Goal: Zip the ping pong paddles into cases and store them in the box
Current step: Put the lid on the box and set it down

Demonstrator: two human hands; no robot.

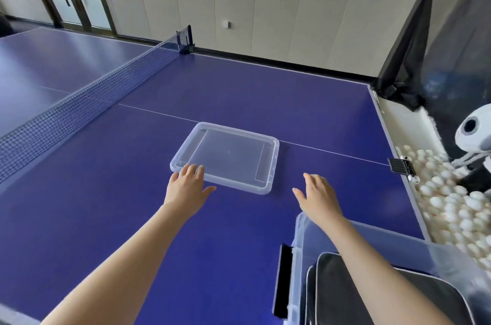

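Clear rectangular plastic lid (pixel 233 183) lies flat mid-tabletop on the blue table-tennis table (pixel 239 85), across its white centre line. Left hand (pixel 187 186), fingers spread, rests fingertips on the lid's near left corner. Right hand (pixel 317 195), fingers spread, holds nothing, near the lid's near right corner. Clear plastic storage box (pixel 300 250) at the near right edge holds black paddle cases (pixel 345 295); the right forearm crosses it. Dark blue net (pixel 79 106) on the left; white balls (pixel 451 207) lie beyond the right edge.

No text, label, brand, number or sign can be read; none is made out on the clear lid (pixel 231 157) or on the box (pixel 398 242) at five o'clock.
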